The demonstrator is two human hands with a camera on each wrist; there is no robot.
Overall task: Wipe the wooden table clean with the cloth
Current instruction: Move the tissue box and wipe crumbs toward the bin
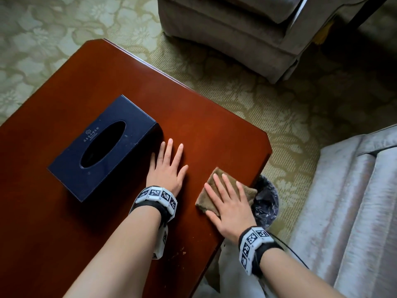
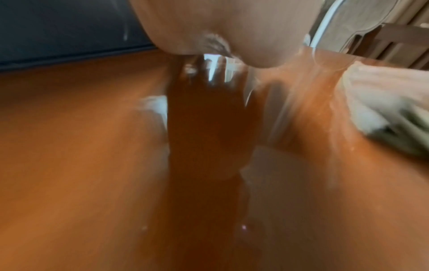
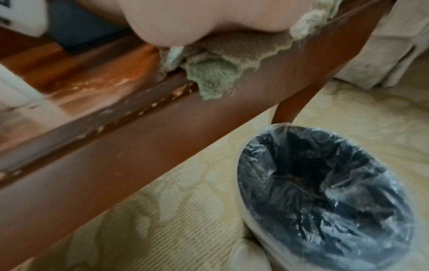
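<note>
R hand (image 1: 231, 208) flat, fingers straight, pressing cloth (image 1: 214, 186) at table (image 1: 107, 72) edge; L hand (image 1: 167, 166) flat, empty.

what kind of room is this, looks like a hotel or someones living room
Probably a hotel room or lounge: a low wooden table on patterned carpet, upholstered armchairs beside it, and a logo-stamped tissue box.

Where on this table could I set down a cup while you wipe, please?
The table is bare beyond the tissue box, toward its far corner, and along the near left edge below the box. It is crowded between the box and right edge, where the left hand rests flat and the right hand presses the cloth.
</note>
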